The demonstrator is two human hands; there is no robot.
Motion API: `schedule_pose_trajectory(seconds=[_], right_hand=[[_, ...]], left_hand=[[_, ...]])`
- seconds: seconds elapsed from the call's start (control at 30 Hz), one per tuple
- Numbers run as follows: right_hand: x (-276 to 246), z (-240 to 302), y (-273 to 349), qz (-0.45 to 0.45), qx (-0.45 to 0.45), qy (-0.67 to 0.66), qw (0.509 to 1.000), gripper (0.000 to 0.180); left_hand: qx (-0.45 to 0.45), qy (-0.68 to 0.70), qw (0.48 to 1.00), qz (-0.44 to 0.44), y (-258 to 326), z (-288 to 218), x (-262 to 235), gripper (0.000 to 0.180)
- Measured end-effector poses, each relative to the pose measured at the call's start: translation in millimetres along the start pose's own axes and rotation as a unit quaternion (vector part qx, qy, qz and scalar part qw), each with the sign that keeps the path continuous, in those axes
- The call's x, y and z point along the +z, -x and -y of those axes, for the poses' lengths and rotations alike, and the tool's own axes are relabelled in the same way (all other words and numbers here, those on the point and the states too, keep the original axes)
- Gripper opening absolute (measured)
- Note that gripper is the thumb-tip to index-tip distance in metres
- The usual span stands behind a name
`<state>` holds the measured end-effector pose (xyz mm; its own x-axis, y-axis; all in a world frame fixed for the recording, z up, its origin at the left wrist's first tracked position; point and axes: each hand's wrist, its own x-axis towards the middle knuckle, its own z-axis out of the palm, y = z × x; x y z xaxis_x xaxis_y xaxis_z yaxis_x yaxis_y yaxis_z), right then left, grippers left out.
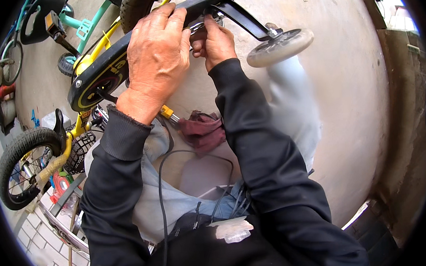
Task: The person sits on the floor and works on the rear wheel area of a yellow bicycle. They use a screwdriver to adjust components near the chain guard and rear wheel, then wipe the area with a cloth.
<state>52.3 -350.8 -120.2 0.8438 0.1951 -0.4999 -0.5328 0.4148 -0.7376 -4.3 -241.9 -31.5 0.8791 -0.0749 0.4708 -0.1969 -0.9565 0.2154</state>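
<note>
A: State the position of the bicycle.
B: The yellow bicycle (83,65) lies across the upper left, ahead of the person. Its black chain guard (107,66) slants up to the top edge, and its front wheel (8,160) is at the far left.

A: State the grip of each hand.
B: The left hand (157,61) lies over the chain guard with its fingers extended; the palm side is hidden, so closure cannot be confirmed. The right hand (215,43) has curled fingers and a raised thumb at a shiny metal part (197,27) under the guard. Whether it pinches that part cannot be told.

A: What obstructs access?
B: The left hand covers the middle of the guard. To the right of the right hand, a black bracket (243,19) carries a small wheel (282,48). The rear tyre (135,12) stands behind the guard.

A: List adjacent items.
B: Below the hands, a dark red cloth (203,132) beside a yellow handle (166,111); a black cord (162,198) looped across the lap; a teal frame (91,32) at upper left.
</note>
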Motion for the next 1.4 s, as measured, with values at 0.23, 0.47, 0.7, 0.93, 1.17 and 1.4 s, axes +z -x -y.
schedule_pose_trajectory(seconds=[0.23,0.47,0.7,0.93,1.17,1.4], right_hand=[[-5,-17,-13,-0.145,-0.142,0.318,0.926,0.042],[-10,-17,-12,-0.209,-0.203,0.452,0.843,0.035],[-30,-25,-28,-0.107,-0.139,0.302,0.937,0.036],[7,10,9,-0.021,0.017,0.004,1.000,0.039],[5,8,10,-0.014,0.024,0.011,1.000,0.037],[11,17,12,-0.022,0.049,0.010,0.999,0.036]], left_hand=[[0.005,0.007,1.000,0.011,-6,3,4,0.034],[-0.002,0.010,1.000,0.020,-7,-1,0,0.034],[0.005,0.026,1.000,-0.002,-6,-1,7,0.034],[0.000,0.010,1.000,0.020,-5,-2,1,0.025],[0.001,0.002,1.000,0.013,-3,-1,4,0.023],[0.003,0.000,1.000,0.009,-3,-1,5,0.023]])
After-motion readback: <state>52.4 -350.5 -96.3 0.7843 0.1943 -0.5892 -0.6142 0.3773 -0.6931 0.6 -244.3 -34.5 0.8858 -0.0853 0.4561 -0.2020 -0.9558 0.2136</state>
